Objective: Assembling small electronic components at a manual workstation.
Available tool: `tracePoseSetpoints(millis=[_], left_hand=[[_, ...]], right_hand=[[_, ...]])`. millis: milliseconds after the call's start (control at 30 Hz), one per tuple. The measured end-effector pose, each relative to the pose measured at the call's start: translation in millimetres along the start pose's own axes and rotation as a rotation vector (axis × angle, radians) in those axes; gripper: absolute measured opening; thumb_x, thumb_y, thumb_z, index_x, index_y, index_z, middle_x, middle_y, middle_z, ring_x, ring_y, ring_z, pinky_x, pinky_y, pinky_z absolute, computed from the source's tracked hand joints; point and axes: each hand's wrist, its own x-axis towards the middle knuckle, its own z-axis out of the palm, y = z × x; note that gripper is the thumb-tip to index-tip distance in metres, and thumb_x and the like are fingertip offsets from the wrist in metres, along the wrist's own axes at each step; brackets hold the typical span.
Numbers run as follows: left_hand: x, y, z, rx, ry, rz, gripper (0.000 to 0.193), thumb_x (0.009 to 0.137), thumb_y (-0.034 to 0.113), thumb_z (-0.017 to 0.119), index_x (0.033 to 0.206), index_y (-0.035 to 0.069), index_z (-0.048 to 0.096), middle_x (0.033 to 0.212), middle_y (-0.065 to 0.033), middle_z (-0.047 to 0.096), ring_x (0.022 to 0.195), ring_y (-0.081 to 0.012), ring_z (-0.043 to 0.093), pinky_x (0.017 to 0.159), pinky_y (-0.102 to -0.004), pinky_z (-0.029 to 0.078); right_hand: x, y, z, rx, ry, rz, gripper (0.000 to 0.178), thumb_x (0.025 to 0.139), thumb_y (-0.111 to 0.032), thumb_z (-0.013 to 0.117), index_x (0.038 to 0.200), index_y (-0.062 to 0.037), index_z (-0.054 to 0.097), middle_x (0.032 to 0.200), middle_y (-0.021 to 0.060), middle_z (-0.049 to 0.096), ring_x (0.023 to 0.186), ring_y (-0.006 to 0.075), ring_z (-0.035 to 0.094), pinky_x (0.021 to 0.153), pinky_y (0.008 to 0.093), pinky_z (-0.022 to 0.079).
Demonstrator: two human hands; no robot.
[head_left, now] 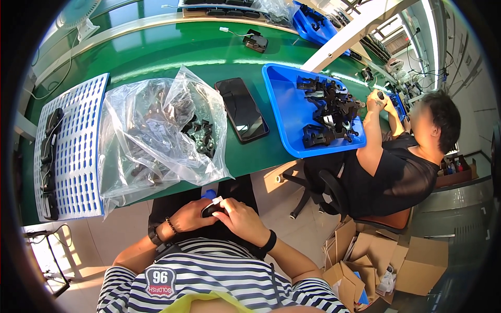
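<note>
Over my lap, in front of the bench edge, my left hand (190, 215) and my right hand (241, 221) are closed together on a small black part (211, 210). A white connector (217, 200) sticks up from it between my fingers. My hands cover most of the part. Beyond them on the bench lies a clear plastic bag (138, 130) with many dark pieces inside. To its right is a black smartphone (242, 109), then a blue tray (284, 130) heaped with black brackets (329, 109).
At left, a white perforated foam tray (78, 141) carries black parts. A black wired module (255, 40) rests farther back on the green bench (156, 52). A co-worker (402, 161) sits at right, near cardboard boxes (417, 266) on the floor.
</note>
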Motion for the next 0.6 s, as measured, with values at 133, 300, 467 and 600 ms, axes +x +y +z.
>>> tracePoseSetpoints(millis=[133,300,467,600], left_hand=[[-0.3,3.1,-5.0,-0.014,-0.052,-0.089,0.054,0.086,0.030,0.076,0.129,0.003,0.060,0.108,-0.0176,0.070,0.095,-0.0307,0.068,0.086,-0.0384,0.053],[0.2,5.8,-0.2,-0.136,-0.046,-0.055,0.053,0.087,0.030,0.076,0.130,0.003,0.060,0.108,-0.0152,0.070,0.095,-0.0237,0.068,0.088,-0.0359,0.052],[1.6,5.4,-3.2,-0.148,-0.074,-0.077,0.052,0.089,0.030,0.076,0.130,0.004,0.060,0.108,-0.0141,0.070,0.095,-0.0211,0.067,0.089,-0.0353,0.052],[4.3,0.2,4.9,-0.189,-0.067,-0.095,0.050,0.089,0.027,0.076,0.129,0.003,0.060,0.107,-0.0128,0.071,0.094,-0.0195,0.066,0.089,-0.0344,0.052]], right_hand=[[2.3,7.0,2.6,0.161,-0.001,-0.099,0.024,0.098,-0.024,0.064,0.107,-0.0025,0.059,0.100,0.0144,0.066,0.086,0.0354,0.066,0.073,0.0432,0.053],[4.6,3.9,0.1,-0.042,-0.175,0.133,0.021,0.097,-0.021,0.063,0.103,-0.0018,0.055,0.101,0.0163,0.061,0.091,0.0367,0.064,0.077,0.0443,0.052],[7.7,12.8,-2.5,0.149,0.019,-0.151,0.019,0.095,-0.017,0.065,0.104,-0.0017,0.057,0.105,0.0152,0.061,0.095,0.0367,0.061,0.083,0.0463,0.049],[10.5,13.0,9.4,0.121,0.071,-0.126,0.019,0.095,-0.017,0.065,0.105,-0.0021,0.057,0.105,0.0147,0.061,0.099,0.0368,0.060,0.087,0.0450,0.048]])
